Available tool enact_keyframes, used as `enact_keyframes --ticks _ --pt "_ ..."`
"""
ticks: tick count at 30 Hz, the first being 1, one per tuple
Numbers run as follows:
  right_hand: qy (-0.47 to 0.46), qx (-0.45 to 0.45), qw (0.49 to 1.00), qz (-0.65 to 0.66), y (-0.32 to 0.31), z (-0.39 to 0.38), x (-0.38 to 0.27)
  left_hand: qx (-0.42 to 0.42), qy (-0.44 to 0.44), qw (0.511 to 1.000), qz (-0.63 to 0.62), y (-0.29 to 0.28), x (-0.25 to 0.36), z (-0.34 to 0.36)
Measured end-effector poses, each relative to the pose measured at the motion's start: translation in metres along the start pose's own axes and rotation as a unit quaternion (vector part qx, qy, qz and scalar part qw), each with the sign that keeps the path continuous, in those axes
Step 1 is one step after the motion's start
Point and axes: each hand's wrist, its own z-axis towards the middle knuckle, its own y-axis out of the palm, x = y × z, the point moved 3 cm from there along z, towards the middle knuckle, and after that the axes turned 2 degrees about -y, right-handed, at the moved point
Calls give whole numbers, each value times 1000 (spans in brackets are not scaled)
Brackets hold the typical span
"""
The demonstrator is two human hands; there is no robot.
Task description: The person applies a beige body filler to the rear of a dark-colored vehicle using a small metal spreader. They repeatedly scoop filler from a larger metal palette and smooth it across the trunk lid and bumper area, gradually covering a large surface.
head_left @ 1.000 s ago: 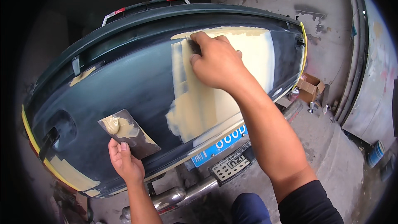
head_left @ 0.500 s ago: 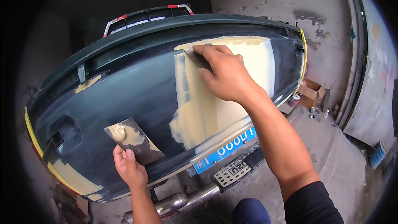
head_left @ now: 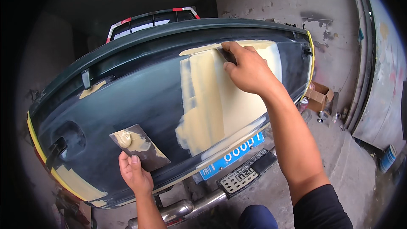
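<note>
My left hand (head_left: 136,174) holds a dark rectangular plate (head_left: 151,157) with a glossy blob of cream filler (head_left: 124,138) and smears on it, in front of the lower left of a dark green vehicle tailgate (head_left: 110,106). My right hand (head_left: 248,68) grips a dark flat spreader (head_left: 224,55) against the top of a broad cream filler patch (head_left: 199,97) on the right half of the panel; the fingers hide part of the blade. Smaller filler patches lie at the panel's upper left and lower left. Yellow tape (head_left: 34,138) edges both sides.
Below the panel are a blue number plate (head_left: 231,154), a metal step (head_left: 241,174) and a chrome tube (head_left: 178,208). At the right, a cardboard box (head_left: 319,97) stands by the wall, with a metal door (head_left: 377,101) and blue can (head_left: 386,159).
My right hand and spreader have moved rightward along the top of the filler patch. My left hand still holds the plate. The whole tailgate now appears somewhat lower in the picture.
</note>
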Motion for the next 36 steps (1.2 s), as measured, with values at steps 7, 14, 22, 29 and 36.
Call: enact_keyframes --ticks 7,14,22,29,36 --pt "31 -72 996 -44 2 10 -42 -2 5 1000 2 1 0 0" --pt "-29 -34 999 -12 14 -7 -59 -7 -4 1000 -3 -5 1 1" --pt "82 -51 994 -57 -5 13 -21 -5 -6 1000 2 1 -3 -1" --pt "-43 -44 998 -16 22 -18 -71 0 -7 1000 14 -5 0 1" --pt "73 6 997 -9 -1 0 -7 -1 3 1000 11 -1 -3 -1"
